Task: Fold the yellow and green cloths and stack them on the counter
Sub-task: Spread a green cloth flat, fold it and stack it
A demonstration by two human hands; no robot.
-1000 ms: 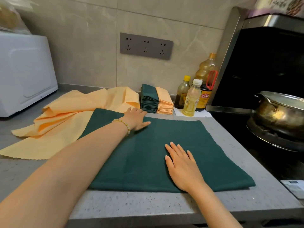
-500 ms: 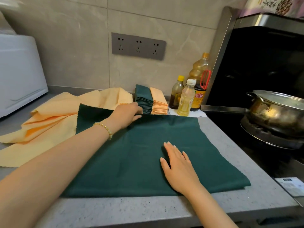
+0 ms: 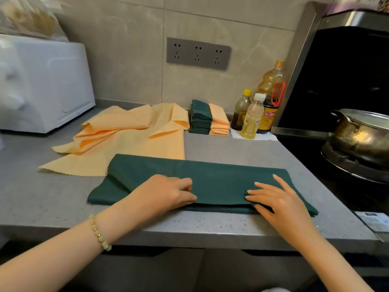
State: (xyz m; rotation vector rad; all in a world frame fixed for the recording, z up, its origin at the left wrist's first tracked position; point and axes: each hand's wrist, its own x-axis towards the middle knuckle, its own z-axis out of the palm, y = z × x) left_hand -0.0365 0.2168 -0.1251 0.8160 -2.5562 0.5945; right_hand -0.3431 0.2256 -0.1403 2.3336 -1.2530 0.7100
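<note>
A green cloth (image 3: 210, 180) is laid on the grey tabletop (image 3: 42, 197) near its front edge, folded over into a long band, with a lower layer showing along the near side and at the left end. The near edge of the upper layer is pinched by the left hand (image 3: 166, 192), whose fingers are curled against the thumb; a beaded bracelet (image 3: 100, 232) is worn on that wrist. The right hand (image 3: 275, 199) is rested on the right part of the same cloth, its fingers spread and nearly straight, nothing being gripped. Just behind the green cloth, and touching its far left edge, a yellow cloth (image 3: 134, 144) is spread loosely and rumpled. Further back, against the tiled wall, a stack of folded green cloths (image 3: 200, 116) is set beside a stack of folded yellow cloths (image 3: 220, 123), the two touching. To their right three bottles (image 3: 251, 121) are grouped on a white sheet. A white appliance (image 3: 46, 85) is seen at the left, a grey socket panel (image 3: 197, 53) on the wall, and a metal pot (image 3: 360, 135) on the stove at the right.
</note>
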